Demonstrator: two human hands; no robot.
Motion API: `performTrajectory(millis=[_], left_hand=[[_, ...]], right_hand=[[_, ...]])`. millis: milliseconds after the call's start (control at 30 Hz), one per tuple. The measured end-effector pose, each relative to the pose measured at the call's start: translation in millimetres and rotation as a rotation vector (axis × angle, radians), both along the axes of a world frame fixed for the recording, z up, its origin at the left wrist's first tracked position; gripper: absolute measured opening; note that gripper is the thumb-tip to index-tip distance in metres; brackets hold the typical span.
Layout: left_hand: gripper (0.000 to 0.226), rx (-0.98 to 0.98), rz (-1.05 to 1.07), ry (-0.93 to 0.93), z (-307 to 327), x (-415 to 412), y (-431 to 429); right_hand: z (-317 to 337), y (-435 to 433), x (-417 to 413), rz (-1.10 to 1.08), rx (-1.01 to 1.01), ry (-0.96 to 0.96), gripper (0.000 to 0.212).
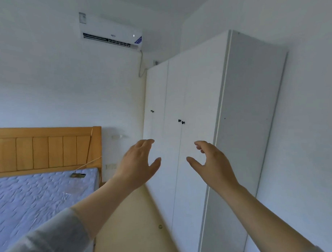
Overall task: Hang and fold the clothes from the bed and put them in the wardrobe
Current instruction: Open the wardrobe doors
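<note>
A tall white wardrobe (194,91) stands ahead with all its doors closed; two small black knobs (181,121) sit side by side on the near pair of doors. My left hand (139,162) and my right hand (211,162) are both raised in front of those doors, a little below the knobs, fingers spread and loosely bent, holding nothing and touching nothing. The bed (37,196) with its blue quilted mattress lies at the left. No clothes show in view.
A wooden headboard (45,149) backs the bed against the far wall. An air conditioner (111,33) hangs high on that wall. A strip of pale floor (127,221) runs between bed and wardrobe. A small flat object (78,175) lies on the mattress corner.
</note>
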State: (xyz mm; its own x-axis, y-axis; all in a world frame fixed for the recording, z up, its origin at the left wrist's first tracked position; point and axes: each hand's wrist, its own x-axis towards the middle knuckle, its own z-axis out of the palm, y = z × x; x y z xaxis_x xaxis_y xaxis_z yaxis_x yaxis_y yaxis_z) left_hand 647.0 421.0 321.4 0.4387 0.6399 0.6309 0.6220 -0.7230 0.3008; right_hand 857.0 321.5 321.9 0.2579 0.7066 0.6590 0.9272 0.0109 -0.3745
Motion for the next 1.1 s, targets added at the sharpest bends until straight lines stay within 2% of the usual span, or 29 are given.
performTrajectory(millis=[200, 667, 1100], left_hand=[[0.061, 0.055, -0.02, 0.005, 14.9, 58.9, 93.5], [0.058, -0.003, -0.131, 0.006, 18.7, 179.8, 323.8], [0.058, 0.029, -0.076, 0.014, 10.5, 286.5, 489.4]], right_hand=[[10.4, 88.6, 49.1, -0.025, 0.026, -0.013, 0.052], [18.6, 311.9, 157.8, -0.143, 0.004, 0.024, 0.049], [15.1, 487.9, 275.0, -0.102, 0.02, 0.005, 0.048]])
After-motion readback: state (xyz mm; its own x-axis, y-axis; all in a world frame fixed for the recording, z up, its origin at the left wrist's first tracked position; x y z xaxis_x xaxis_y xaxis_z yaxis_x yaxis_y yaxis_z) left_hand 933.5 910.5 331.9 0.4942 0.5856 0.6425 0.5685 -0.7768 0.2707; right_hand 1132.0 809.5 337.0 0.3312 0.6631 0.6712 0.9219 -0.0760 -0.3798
